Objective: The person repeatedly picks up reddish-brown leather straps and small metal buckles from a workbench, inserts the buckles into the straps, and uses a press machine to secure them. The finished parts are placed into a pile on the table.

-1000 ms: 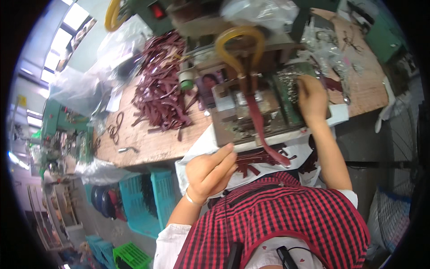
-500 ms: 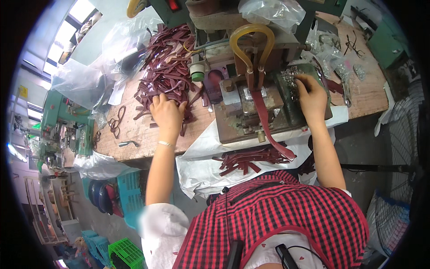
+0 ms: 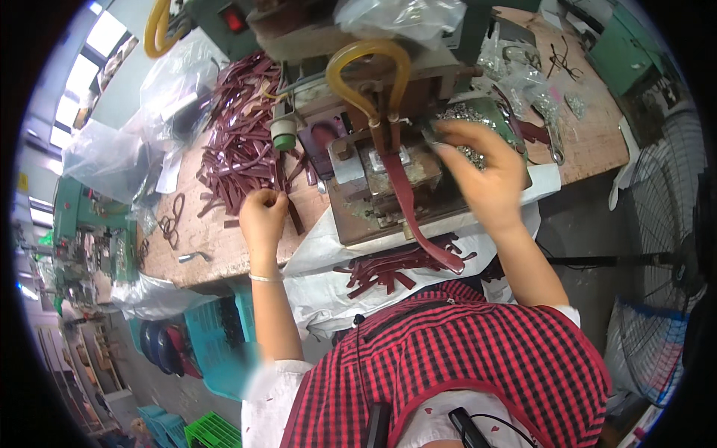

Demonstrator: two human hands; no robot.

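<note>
On the wooden workbench, the person's left hand pinches one dark red leather strap at the near edge of the strap pile, fingers closed on it. The right hand hovers blurred beside the tray of small metal fittings; whether its fingers grip anything cannot be told. Another strap lies across the press machine, hanging toward the lap. Drawing a single strap cleanly, without dragging its neighbours, would likely serve best. Finished strap pieces rest on white plastic sheet below. Clear bags, teal crates and a floor fan surround the bench.
</note>
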